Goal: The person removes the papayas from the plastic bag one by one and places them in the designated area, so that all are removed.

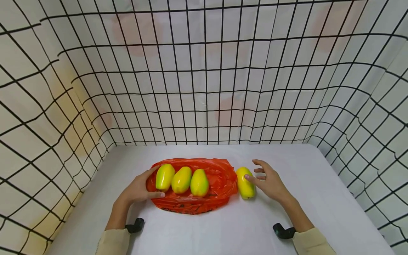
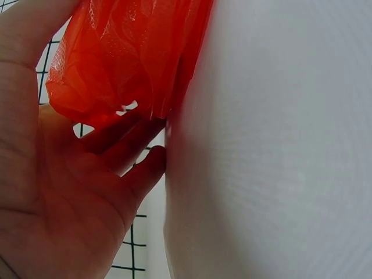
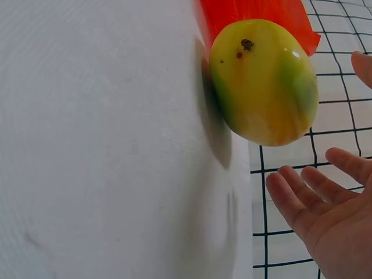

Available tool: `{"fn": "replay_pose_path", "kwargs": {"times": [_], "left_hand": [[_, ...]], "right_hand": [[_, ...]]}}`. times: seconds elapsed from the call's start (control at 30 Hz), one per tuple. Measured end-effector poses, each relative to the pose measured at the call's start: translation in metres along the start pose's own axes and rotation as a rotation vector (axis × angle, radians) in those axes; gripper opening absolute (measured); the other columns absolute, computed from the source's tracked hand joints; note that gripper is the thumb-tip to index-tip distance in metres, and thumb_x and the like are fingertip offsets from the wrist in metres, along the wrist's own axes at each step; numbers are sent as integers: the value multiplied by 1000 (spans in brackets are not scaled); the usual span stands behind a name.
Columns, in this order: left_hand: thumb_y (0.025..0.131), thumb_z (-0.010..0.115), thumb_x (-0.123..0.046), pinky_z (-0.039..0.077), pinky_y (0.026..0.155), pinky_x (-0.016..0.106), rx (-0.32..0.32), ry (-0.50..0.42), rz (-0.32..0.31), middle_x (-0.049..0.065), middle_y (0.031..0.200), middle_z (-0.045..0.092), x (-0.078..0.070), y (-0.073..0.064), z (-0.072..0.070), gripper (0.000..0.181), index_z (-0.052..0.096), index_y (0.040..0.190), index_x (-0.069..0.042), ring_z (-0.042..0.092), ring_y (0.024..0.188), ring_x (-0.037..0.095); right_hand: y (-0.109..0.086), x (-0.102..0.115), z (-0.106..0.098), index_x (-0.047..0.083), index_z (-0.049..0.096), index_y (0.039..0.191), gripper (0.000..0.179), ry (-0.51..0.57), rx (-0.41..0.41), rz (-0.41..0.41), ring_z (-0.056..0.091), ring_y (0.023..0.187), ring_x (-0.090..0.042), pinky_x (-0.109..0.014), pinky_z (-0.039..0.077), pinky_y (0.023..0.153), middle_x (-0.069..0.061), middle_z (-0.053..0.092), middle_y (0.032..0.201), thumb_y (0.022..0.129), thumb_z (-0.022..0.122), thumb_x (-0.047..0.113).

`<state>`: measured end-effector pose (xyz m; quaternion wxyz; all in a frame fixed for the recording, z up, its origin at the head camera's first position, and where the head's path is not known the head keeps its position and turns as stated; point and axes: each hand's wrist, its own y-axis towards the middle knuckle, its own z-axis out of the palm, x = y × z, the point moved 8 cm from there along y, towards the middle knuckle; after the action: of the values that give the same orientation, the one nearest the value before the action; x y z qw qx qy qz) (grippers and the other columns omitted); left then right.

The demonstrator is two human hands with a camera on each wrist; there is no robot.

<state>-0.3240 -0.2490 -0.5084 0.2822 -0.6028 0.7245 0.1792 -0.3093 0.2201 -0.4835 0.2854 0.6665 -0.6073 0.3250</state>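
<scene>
A red plastic bag (image 1: 221,179) lies flattened on the table, with three yellow-green papayas (image 1: 181,180) in a row on it. Another papaya (image 1: 244,187) lies on the table beside the bag's right end. Around the bag's left end rests my left hand (image 1: 140,187), thumb at the front and fingers at the back; in the left wrist view its loosely bent fingers (image 2: 135,139) lie against the red plastic (image 2: 125,58). Right of the single papaya (image 3: 264,87), my right hand (image 1: 271,182) hovers with spread fingers, and the right wrist view shows a gap between them.
A white-covered table (image 1: 204,233) carries everything. Black wire mesh (image 1: 205,92) stands along its back and both sides, with white sheeting behind. Each wrist wears a black camera (image 1: 136,225) on a band.
</scene>
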Motion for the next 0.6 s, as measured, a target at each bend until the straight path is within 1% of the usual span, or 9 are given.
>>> {"fn": "replay_pose_path", "kwargs": {"times": [0.1,0.27,0.6], "left_hand": [[62,90,-62,54,102,60,-2,-10,3,12,156,48,-1,-1,0,122,33,161,-20,46,142,40],[63,89,-63,53,103,62,-2,7,-3,13,157,48,-1,-2,-1,122,33,161,-20,45,143,40],[63,89,-64,54,102,61,-9,7,-4,13,155,50,-2,-2,-2,120,35,160,-19,47,141,41]], "right_hand": [[0,2,-2,15,36,157,84,-4,-8,-19,56,132,-44,-56,53,105,-21,45,156,92,71,55],[0,7,-2,13,37,156,83,-7,-27,-57,56,132,-43,-56,52,106,-19,44,157,93,72,53],[-1,28,-2,11,40,154,78,41,-55,-143,54,134,-39,-55,51,107,-16,46,156,93,75,45]]}}
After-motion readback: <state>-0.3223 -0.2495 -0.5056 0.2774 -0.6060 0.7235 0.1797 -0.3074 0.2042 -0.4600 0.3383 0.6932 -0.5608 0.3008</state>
